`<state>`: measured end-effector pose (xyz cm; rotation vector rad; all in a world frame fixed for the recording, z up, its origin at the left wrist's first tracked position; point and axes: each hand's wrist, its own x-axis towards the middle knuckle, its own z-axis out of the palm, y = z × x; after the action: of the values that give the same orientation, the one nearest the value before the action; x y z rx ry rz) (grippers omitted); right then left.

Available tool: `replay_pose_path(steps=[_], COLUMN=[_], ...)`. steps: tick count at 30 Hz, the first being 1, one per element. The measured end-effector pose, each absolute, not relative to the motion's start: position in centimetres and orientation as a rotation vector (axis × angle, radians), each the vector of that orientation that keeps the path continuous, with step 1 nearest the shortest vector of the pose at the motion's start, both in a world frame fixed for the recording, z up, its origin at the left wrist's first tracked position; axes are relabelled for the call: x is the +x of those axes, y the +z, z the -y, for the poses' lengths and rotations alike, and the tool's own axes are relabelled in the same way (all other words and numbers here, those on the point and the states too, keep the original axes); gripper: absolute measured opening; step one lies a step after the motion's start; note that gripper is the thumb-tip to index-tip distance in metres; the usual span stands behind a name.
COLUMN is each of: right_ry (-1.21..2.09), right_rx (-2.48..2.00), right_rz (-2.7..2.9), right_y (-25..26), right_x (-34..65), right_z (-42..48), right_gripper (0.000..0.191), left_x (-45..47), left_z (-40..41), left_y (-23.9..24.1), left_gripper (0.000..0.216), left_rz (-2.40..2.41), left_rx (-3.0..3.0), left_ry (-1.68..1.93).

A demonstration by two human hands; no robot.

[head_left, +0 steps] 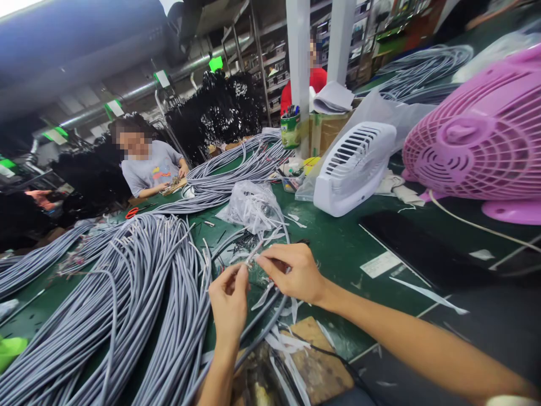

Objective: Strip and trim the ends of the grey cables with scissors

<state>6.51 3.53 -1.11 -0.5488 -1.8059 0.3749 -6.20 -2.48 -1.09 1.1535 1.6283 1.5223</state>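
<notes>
My left hand and my right hand meet over the green table, both pinched on the end of a grey cable that runs down toward me. Thin white strips stick out between the fingertips. A large bundle of grey cables lies just left of my left hand. A clear plastic bag with white strips in it sits just beyond my hands.
A white fan and a pink fan stand at the right. More grey cables stretch across the table toward a seated person in a grey shirt. Another person in red stands behind a pillar. Red-handled scissors lie far left.
</notes>
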Motion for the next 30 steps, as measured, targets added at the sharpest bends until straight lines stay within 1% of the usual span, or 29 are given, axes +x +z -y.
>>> replay_pose_path(steps=[10, 23, 25, 30], right_ry=[0.333, 0.565, 0.526, 0.296], right_rx=[-0.578, -0.575, -0.534, -0.386], right_rz=[1.896, 1.853, 1.829, 1.789], right_y=[-1.0, -1.4, -1.6, -2.2], right_x=[6.7, 6.2, 6.0, 5.6], right_z=[-3.6, -3.2, -3.0, -2.6], right_gripper=[0.028, 0.033, 0.032, 0.029], left_x=[-6.1, -5.9, -6.1, -6.4], left_z=[2.8, 2.8, 2.8, 2.7], left_y=[-0.5, -0.2, -0.2, -0.4], left_gripper=[0.025, 0.025, 0.026, 0.031], left_rz=[-1.724, -1.733, -1.701, -1.616], left_rx=[1.258, 1.293, 1.26, 1.108], left_ry=[1.582, 1.517, 1.487, 1.481])
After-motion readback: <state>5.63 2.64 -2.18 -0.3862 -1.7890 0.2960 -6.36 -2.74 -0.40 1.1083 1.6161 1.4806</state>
